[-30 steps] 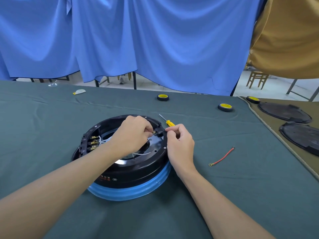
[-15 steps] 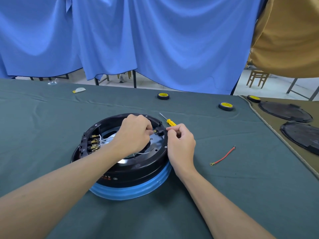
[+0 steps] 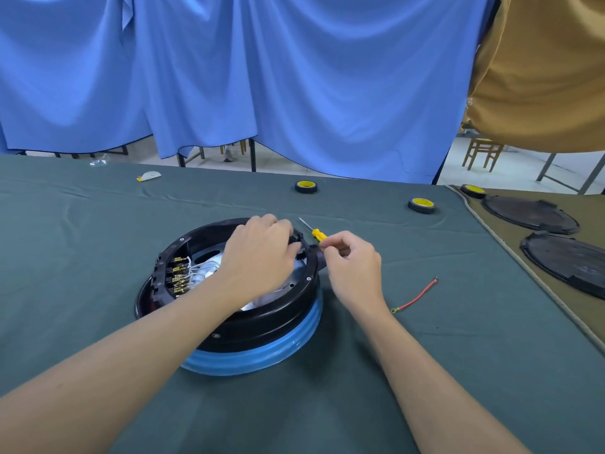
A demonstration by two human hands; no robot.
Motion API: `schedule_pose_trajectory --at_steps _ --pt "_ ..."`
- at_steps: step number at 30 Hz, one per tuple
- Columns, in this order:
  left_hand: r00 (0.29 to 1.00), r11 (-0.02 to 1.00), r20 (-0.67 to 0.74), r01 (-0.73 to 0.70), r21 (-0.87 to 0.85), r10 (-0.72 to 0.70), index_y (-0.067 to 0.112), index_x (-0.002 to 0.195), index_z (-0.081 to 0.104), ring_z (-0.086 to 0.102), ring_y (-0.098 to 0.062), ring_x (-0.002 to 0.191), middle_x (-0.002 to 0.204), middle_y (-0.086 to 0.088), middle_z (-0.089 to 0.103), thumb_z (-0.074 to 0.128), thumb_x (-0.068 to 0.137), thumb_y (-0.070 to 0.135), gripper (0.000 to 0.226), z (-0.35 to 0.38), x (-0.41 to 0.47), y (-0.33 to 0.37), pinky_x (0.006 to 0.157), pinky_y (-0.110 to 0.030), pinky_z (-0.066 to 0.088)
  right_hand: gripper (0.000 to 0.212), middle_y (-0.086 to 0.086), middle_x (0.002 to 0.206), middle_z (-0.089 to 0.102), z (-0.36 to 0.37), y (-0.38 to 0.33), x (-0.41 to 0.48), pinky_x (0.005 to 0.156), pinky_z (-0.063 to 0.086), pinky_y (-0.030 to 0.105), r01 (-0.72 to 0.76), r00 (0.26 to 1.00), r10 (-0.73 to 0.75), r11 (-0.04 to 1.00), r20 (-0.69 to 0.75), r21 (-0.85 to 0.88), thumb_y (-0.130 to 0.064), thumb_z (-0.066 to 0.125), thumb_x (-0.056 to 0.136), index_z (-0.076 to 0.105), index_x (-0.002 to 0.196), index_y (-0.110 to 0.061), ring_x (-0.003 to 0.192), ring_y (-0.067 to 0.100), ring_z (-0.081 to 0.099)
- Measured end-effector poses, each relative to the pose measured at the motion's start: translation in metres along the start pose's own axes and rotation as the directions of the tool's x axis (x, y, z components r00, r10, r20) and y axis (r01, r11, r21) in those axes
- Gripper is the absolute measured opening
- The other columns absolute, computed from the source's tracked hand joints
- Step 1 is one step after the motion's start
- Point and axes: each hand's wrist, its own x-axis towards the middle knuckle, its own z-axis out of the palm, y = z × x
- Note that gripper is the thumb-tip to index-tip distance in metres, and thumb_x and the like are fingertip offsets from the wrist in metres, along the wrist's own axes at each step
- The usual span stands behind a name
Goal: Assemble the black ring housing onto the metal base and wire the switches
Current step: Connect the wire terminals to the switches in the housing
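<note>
The round black plastic ring housing (image 3: 262, 326) sits on a blue-rimmed base (image 3: 262, 357) on the green-clothed bench (image 3: 327, 404). The left hand (image 3: 258, 257) reaches over the housing's open middle, fingers curled down onto its far right inner edge; what the grip pinches there is hidden, so its state cannot be told. The right hand (image 3: 352, 267) is just outside the rim, thumb and forefinger narrowed on a small black part (image 3: 319, 257) protruding from the housing wall, directly across from the left fingertips. The brass switch terminals (image 3: 178, 276) with thin white wires (image 3: 203, 268) lie left of both grips, on the opposite inner wall. A yellow-handled screwdriver (image 3: 316, 231) lies just beyond the right grip. A red wire with a ring terminal (image 3: 415, 298) lies to its right, apart.
</note>
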Motion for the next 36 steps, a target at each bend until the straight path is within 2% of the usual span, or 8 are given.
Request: schedule_pose_trajectory --at_steps 4,8,11,16,24,29,32,36 --pt "0.992 0.988 0.051 -0.106 -0.113 0.112 0.013 0.105 0.065 0.053 -0.028 0.11 0.112 -0.003 0.065 0.042 0.1 0.042 0.037 -0.001 -0.004 0.028 0.094 -0.041 0.042 0.027 -0.013 0.078 0.067 -0.044 0.003 0.015 0.071 0.04 0.017 0.096 0.985 -0.044 0.945 0.168 -0.314 -0.003 0.053 0.083 0.072 0.085 -0.023 0.077 0.008 0.059" --pt "0.963 0.985 0.21 -0.156 -0.075 0.169 0.009 0.088 0.059 0.053 -0.029 0.103 0.096 -0.002 0.061 0.039 0.102 0.045 0.044 0.008 -0.009 0.04 0.086 -0.04 0.043 0.031 -0.011 0.078 0.07 -0.102 0.012 0.017 0.062 0.04 0.004 0.148 0.89 0.127 0.827 0.438 -0.542 -0.008 0.055 0.083 0.07 0.084 -0.035 0.077 0.007 0.062" --pt "0.941 0.965 0.25 -0.253 0.062 0.23 0.011 0.097 0.065 0.052 -0.027 0.108 0.106 -0.002 0.064 0.04 0.101 0.045 0.043 0.01 -0.008 0.04 0.092 -0.041 0.043 0.019 -0.012 0.088 0.073 -0.122 0.02 0.01 0.073 0.043 0.006 0.175 0.822 0.215 0.787 0.528 -0.592 -0.014 0.066 0.082 0.073 0.085 -0.033 0.085 0.002 0.064" --pt "0.939 0.957 0.225 -0.281 0.066 0.26 0.014 0.096 0.067 0.052 -0.023 0.108 0.103 0.001 0.063 0.041 0.101 0.045 0.041 0.012 -0.01 0.04 0.091 -0.037 0.04 0.01 -0.013 0.111 0.066 -0.129 0.029 0.007 0.088 0.042 0.011 0.235 0.8 0.175 0.789 0.574 -0.568 -0.019 0.073 0.084 0.078 0.092 -0.019 0.097 0.007 0.062" --pt "0.95 0.958 0.129 -0.279 -0.062 0.285 0.01 0.093 0.065 0.054 -0.023 0.104 0.093 0.002 0.062 0.043 0.102 0.038 0.037 0.008 -0.013 0.038 0.089 -0.036 0.04 0.011 -0.005 0.103 0.064 -0.127 0.035 0.003 0.087 0.039 0.021 0.38 0.801 0.072 0.706 0.594 -0.598 -0.017 0.07 0.086 0.069 0.079 -0.025 0.095 0.014 0.052" --pt "0.967 0.883 -0.018 -0.239 -0.403 0.254 0.016 0.1 0.072 0.052 -0.004 0.071 0.07 0.011 0.057 0.055 0.098 0.038 0.028 0.001 -0.017 0.039 0.07 -0.022 0.035 0.022 -0.015 0.081 0.069 -0.109 0.003 -0.002 0.079 0.042 0.016 0.319 0.878 -0.171 0.905 0.448 -0.28 -0.014 0.07 0.086 0.063 0.076 -0.032 0.082 -0.002 0.061" --pt "0.988 0.786 -0.032 -0.138 -0.603 0.15 0.015 0.096 0.074 0.064 -0.008 0.075 0.076 0.006 0.071 0.058 0.097 0.029 0.021 -0.006 -0.019 0.034 0.077 -0.031 0.05 0.018 -0.015 0.08 0.073 -0.088 -0.028 -0.001 0.081 0.048 0.016 0.331 0.857 -0.255 0.938 0.448 -0.099 -0.011 0.071 0.085 0.069 0.08 -0.029 0.082 0.001 0.066" --pt "0.995 0.729 -0.096 -0.084 -0.679 0.025 0.011 0.088 0.072 0.069 -0.013 0.074 0.074 0.003 0.074 0.062 0.096 0.018 0.015 -0.017 -0.02 0.019 0.079 -0.034 0.055 0.01 -0.003 0.08 0.076 -0.062 -0.052 -0.001 0.069 0.049 0.012 0.231 0.838 -0.262 0.965 0.479 0.124 -0.002 0.069 0.084 0.073 0.086 -0.01 0.075 0.007 0.071"
